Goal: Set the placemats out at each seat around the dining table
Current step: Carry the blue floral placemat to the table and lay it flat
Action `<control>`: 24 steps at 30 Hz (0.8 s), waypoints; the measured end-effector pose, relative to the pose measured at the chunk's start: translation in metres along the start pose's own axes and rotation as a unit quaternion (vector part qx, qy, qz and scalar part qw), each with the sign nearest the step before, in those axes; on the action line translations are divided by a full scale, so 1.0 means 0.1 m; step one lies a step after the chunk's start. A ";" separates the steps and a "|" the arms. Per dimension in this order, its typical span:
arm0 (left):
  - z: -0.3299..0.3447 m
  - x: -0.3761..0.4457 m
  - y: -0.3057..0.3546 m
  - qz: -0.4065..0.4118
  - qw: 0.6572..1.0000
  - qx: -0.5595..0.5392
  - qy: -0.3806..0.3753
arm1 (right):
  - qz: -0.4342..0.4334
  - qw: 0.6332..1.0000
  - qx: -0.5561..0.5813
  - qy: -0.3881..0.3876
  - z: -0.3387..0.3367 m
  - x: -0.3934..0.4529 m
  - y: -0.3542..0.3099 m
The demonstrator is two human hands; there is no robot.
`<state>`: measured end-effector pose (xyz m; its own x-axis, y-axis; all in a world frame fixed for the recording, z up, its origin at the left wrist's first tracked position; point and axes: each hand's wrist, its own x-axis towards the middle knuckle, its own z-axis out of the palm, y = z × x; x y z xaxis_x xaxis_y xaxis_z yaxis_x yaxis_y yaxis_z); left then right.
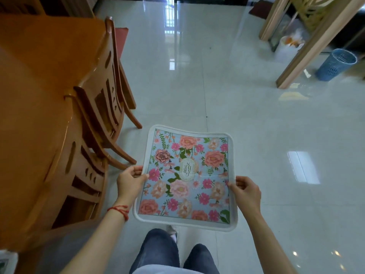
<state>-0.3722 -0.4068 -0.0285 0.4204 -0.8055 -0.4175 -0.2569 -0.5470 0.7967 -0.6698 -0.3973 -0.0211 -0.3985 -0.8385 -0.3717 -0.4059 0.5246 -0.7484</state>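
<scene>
Carrying step here: a floral placemat (185, 177) is held out flat over the tiled floor (246, 119), with the table (33, 99) off to the person's left and none of its visible top showing a mat yet. Next move, I'd say, is a turn left and a reach over the chairs (102, 107) to lay it square at a seat. Left hand (129, 179) pinches the mat's left edge, thumb on top, fingers curled under; right hand (245, 191) pinches the right edge the same way.
</scene>
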 end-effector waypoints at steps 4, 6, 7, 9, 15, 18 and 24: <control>0.00 0.47 0.32 0.012 1.000 0.000 -0.004 | -0.007 1.000 0.011 0.008 0.11 0.36 -0.35; 0.02 0.64 0.47 0.017 1.000 0.001 -0.007 | -0.009 1.000 0.014 0.010 0.14 0.52 -0.48; 0.03 0.73 0.54 0.019 1.000 0.001 -0.008 | -0.009 1.000 0.015 0.011 0.15 0.60 -0.54; 0.08 0.88 0.69 0.018 1.000 -0.001 -0.009 | -0.006 1.000 0.016 0.011 0.18 0.76 -0.66; 0.34 1.37 1.08 0.008 1.000 -0.014 -0.001 | -0.012 1.000 0.019 0.004 0.19 1.41 -1.00; 0.49 1.62 1.27 -0.005 1.000 -0.019 0.010 | -0.017 1.000 0.020 -0.007 0.18 1.80 -1.16; 0.82 2.07 1.82 -0.022 0.998 -0.037 0.043 | -0.033 0.999 0.016 -0.031 0.09 2.61 -1.61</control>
<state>-0.4033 -0.6920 -0.0054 0.5038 -0.7565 -0.4170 -0.1727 -0.5612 0.8094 -0.7012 -0.7022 -0.0030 -0.3199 -0.8789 -0.3539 -0.4019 0.4642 -0.7893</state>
